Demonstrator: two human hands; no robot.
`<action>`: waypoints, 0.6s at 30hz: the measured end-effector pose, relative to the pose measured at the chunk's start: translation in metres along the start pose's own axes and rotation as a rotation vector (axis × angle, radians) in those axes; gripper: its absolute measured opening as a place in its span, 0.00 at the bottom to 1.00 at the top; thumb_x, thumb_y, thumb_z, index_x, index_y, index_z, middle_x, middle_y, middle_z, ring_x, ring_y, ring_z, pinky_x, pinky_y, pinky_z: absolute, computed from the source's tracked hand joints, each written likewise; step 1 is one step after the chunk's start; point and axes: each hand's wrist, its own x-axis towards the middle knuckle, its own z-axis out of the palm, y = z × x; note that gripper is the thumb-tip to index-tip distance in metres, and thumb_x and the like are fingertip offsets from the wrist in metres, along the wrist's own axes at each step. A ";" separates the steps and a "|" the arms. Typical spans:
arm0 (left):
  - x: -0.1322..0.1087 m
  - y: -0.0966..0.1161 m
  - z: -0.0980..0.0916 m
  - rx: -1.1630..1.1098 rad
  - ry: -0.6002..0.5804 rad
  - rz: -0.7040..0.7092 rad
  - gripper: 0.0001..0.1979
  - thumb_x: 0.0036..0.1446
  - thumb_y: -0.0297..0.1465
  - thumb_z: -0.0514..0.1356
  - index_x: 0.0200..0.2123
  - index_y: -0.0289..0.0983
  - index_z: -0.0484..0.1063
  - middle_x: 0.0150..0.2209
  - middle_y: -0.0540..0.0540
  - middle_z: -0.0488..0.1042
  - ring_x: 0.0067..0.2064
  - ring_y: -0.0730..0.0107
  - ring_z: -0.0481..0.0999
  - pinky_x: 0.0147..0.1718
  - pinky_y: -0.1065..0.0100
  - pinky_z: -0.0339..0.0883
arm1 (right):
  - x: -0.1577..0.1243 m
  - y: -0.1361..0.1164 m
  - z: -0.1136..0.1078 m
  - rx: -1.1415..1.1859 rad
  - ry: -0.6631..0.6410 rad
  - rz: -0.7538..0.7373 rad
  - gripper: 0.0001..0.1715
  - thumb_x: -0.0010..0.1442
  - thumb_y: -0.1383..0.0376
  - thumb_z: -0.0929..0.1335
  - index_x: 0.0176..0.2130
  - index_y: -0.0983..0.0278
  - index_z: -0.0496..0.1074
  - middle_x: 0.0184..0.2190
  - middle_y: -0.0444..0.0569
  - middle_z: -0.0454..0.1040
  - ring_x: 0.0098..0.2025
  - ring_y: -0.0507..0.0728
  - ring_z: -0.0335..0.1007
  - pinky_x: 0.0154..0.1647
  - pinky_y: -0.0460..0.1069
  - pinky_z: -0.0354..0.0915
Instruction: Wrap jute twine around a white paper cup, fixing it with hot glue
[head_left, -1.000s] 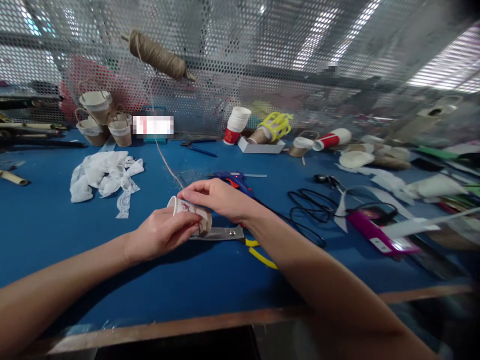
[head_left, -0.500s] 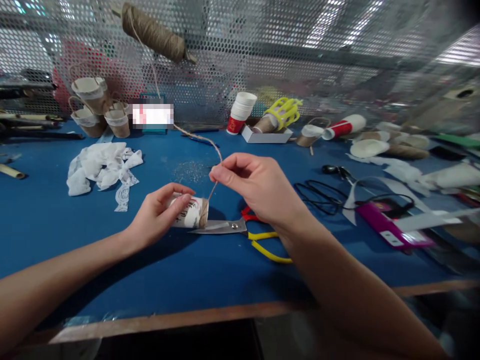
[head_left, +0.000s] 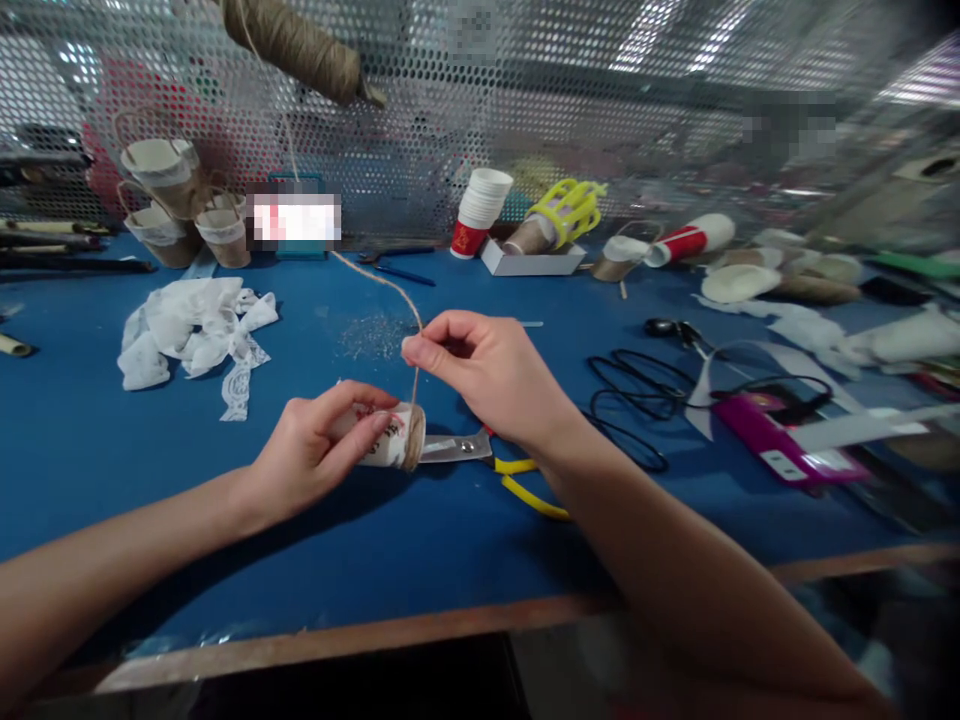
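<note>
My left hand [head_left: 322,440] is closed around a white paper cup [head_left: 390,445] that lies on its side, its end toward the right. Brown twine [head_left: 414,440] is wound round that right end. Between thumb and fingers, my right hand [head_left: 472,370] pinches the strand of twine [head_left: 397,290] just above the cup. From there the strand runs back to the far side of the table. Behind the cup and under my right wrist lie scissors [head_left: 457,447] with yellow and red handles, partly hidden. A large twine spool [head_left: 300,50] hangs on the mesh at the back.
White lace [head_left: 187,330] lies in a heap at left, below several twine-wrapped cups [head_left: 161,235]. Stacked paper cups [head_left: 480,215] and a white box [head_left: 532,260] stand at the back. A black cable [head_left: 630,390] and a purple device [head_left: 787,440] lie at right.
The cup has turned a little in my left hand, and more twine shows round its end. My right hand has shifted slightly left, still pinching the strand. The camera view has also moved slightly.
</note>
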 end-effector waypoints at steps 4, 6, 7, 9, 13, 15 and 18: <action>-0.002 0.000 -0.001 -0.011 0.017 0.121 0.06 0.55 0.26 0.54 0.35 0.34 0.69 0.30 0.47 0.77 0.28 0.78 0.74 0.26 0.78 0.66 | 0.000 0.005 0.000 -0.016 -0.024 0.026 0.13 0.52 0.59 0.66 0.24 0.67 0.68 0.21 0.42 0.66 0.23 0.47 0.56 0.24 0.44 0.55; -0.003 0.002 -0.002 -0.014 0.028 0.181 0.05 0.54 0.25 0.54 0.34 0.35 0.69 0.30 0.47 0.76 0.28 0.78 0.74 0.27 0.78 0.66 | 0.000 0.007 0.000 -0.027 -0.044 0.044 0.14 0.53 0.59 0.65 0.25 0.67 0.69 0.21 0.43 0.67 0.23 0.47 0.57 0.24 0.44 0.55; -0.003 0.003 -0.003 -0.018 0.034 0.201 0.05 0.54 0.25 0.55 0.34 0.35 0.69 0.29 0.47 0.76 0.27 0.78 0.73 0.26 0.78 0.66 | -0.001 0.008 0.000 -0.029 -0.053 0.054 0.14 0.53 0.59 0.65 0.25 0.67 0.69 0.22 0.43 0.68 0.24 0.48 0.57 0.24 0.44 0.55; -0.003 0.005 -0.004 -0.024 0.052 0.223 0.05 0.54 0.24 0.55 0.34 0.35 0.69 0.28 0.48 0.76 0.25 0.79 0.72 0.25 0.78 0.66 | -0.002 0.009 0.000 -0.027 -0.066 0.074 0.14 0.52 0.58 0.66 0.25 0.67 0.69 0.22 0.43 0.68 0.23 0.48 0.57 0.25 0.44 0.55; -0.004 0.007 -0.004 -0.018 0.073 0.237 0.06 0.53 0.23 0.54 0.35 0.35 0.68 0.27 0.48 0.76 0.23 0.80 0.71 0.21 0.78 0.64 | -0.005 0.013 0.000 -0.014 -0.087 0.102 0.15 0.52 0.56 0.66 0.26 0.67 0.70 0.23 0.44 0.69 0.24 0.48 0.59 0.26 0.45 0.56; -0.004 0.007 -0.004 -0.023 0.062 0.241 0.06 0.53 0.23 0.54 0.35 0.36 0.68 0.27 0.48 0.76 0.23 0.79 0.71 0.20 0.78 0.64 | -0.006 0.014 0.000 -0.013 -0.090 0.109 0.16 0.52 0.56 0.65 0.26 0.67 0.70 0.23 0.44 0.70 0.24 0.49 0.59 0.26 0.45 0.56; -0.005 0.007 -0.003 -0.019 0.052 0.243 0.06 0.53 0.23 0.54 0.35 0.36 0.68 0.26 0.49 0.76 0.23 0.79 0.71 0.19 0.78 0.63 | -0.006 0.014 -0.001 -0.014 -0.089 0.112 0.15 0.52 0.57 0.65 0.26 0.66 0.70 0.22 0.43 0.69 0.24 0.48 0.58 0.25 0.45 0.56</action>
